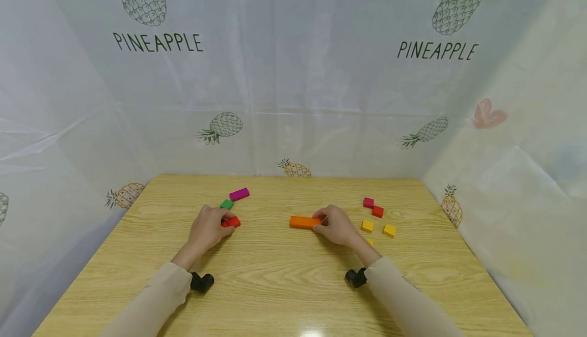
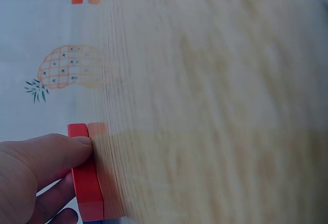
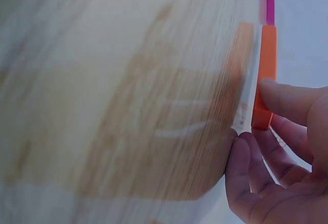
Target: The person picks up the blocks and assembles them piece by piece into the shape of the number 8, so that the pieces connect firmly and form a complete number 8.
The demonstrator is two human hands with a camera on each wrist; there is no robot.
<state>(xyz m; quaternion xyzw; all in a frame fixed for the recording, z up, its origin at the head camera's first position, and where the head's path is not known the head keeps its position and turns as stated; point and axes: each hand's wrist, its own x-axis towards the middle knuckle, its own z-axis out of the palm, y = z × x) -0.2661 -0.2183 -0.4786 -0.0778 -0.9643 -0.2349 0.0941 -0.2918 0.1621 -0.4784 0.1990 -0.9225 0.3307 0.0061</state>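
My left hand pinches a red block at the left of the table. In the left wrist view the thumb presses on one side of that red block, low against the tabletop. A second red piece shows beside it, partly behind the fingers. A green block lies just beyond the hand, with a long magenta block behind it. Near the middle, my right hand grips a long orange block by its right end. The right wrist view has the orange block between thumb and fingers, slightly above its reflection.
Right of my right hand lie a dark pink block, a red cube and several yellow blocks, one partly hidden by the wrist. The wooden table ends at a pineapple-print curtain behind and at the sides.
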